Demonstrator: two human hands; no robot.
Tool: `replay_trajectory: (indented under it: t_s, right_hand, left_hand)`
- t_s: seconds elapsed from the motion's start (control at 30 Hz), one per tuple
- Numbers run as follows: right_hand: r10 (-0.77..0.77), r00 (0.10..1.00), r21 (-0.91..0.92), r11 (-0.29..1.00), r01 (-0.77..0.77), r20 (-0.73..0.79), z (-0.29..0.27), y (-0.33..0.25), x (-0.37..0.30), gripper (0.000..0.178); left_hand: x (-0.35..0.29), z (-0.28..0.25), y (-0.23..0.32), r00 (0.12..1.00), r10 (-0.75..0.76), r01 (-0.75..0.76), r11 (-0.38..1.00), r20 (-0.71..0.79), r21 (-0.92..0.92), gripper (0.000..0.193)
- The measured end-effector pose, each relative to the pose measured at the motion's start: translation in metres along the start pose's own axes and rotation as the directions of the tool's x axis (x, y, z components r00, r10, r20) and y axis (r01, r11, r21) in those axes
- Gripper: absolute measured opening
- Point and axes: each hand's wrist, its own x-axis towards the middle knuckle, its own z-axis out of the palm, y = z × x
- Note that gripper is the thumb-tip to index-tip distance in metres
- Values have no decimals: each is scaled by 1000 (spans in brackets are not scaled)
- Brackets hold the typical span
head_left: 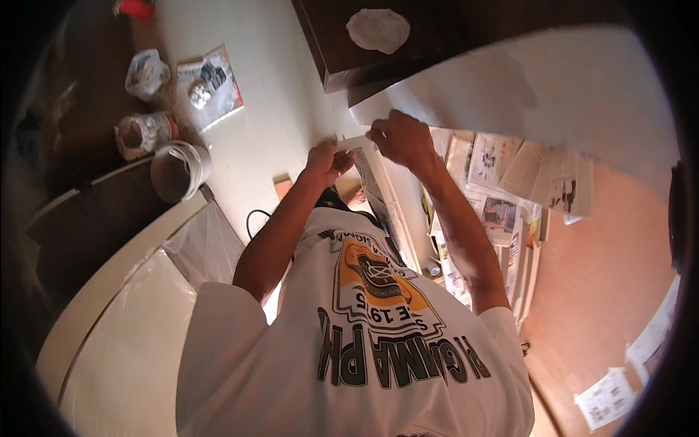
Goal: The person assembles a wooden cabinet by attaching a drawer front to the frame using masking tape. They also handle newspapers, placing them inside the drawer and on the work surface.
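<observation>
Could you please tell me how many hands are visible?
2: the left bare hand and, farther right, the right bare hand, both at the far end of the long white piece.

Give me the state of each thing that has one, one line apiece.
Pale panel: one end at both hands
Left hand: fingers curled at that end
Right hand: fingers bent at its corner, grip unclear
Silvery foil: crumpled, on printed paper
Plastic sheeting: wrinkled, draped
Newspaper sheets: spread, overlapping
Clear bag: bunched up
</observation>
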Motion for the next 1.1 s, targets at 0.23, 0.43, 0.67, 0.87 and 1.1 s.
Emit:
replay_trajectory:
  t_s: [0.23,0.43,0.67,0.87,1.1]
  right_hand:
    - [-126,856,-57,982,178,502,-11,-40,127,28]
    - [-248,754,-40,939,341,608,15,-57,170,33]
    - [-150,704,-119,941,318,695,38,-46,171,40]
    - [50,725,-250,953,170,687,42,-13,191,49]
    - [118,710,-282,952,117,694,46,-2,191,49]
  left_hand:
    - [9,-17,-50,931,-345,357,801,116,-480,22]
    - [-1,7,-63,945,-325,307,872,17,-382,23]
    - [-12,23,-66,956,-293,263,885,-20,-383,17]
    - [8,40,-73,975,-215,200,958,-53,-206,23]
    - [15,39,-76,971,-237,231,964,-32,-129,20]
